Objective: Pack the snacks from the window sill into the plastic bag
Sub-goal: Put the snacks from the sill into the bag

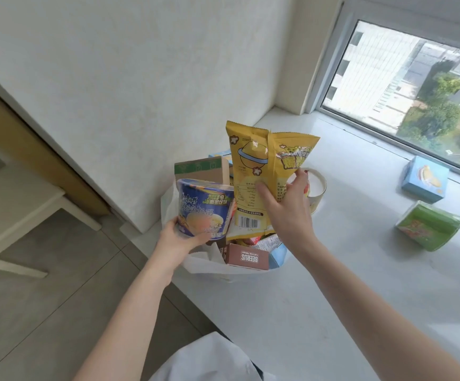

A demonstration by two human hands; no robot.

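A white sleeve (209,358) fills the bottom edge, and two bare forearms reach out from it. The left hand (180,237) grips a blue noodle cup (205,209) from below, fingers curled around its base. The right hand (286,204) clasps a yellow snack bag (262,171) upright, thumb on the front. Both are held above the white plastic bag (196,264), which sits at the sill's (319,284) front edge near the wall corner and holds a brown carton (248,259) and other packs. A blue box (425,178) lies by the window edge, a green tub (429,225) on its side just beside it.
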